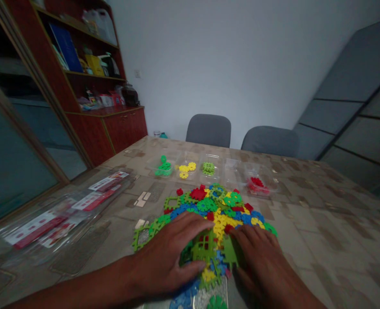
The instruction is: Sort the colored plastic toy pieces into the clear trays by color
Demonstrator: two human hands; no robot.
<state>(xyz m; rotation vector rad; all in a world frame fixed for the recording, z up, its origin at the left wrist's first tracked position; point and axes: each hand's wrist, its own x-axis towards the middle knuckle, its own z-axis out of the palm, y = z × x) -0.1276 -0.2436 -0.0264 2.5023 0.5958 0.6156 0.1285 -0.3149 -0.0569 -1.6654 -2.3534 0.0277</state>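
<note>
Both hands rest on a heap of interlocking plastic pieces (215, 210) spread on the patterned tabletop (321, 231). The left hand (170, 253) lies flat, fingers spread, thumb tucked under a green window-frame piece (204, 249) — touching it rather than gripping. The right hand (260, 257) lies palm down, fingers loosely extended beside a green flat piece (230, 251), holding nothing. Beyond the heap sit clear trays (209, 169) of colour-sorted pieces. Lifting one piece cleanly likely calls for a fingertip pinch — not a flat press.
</note>
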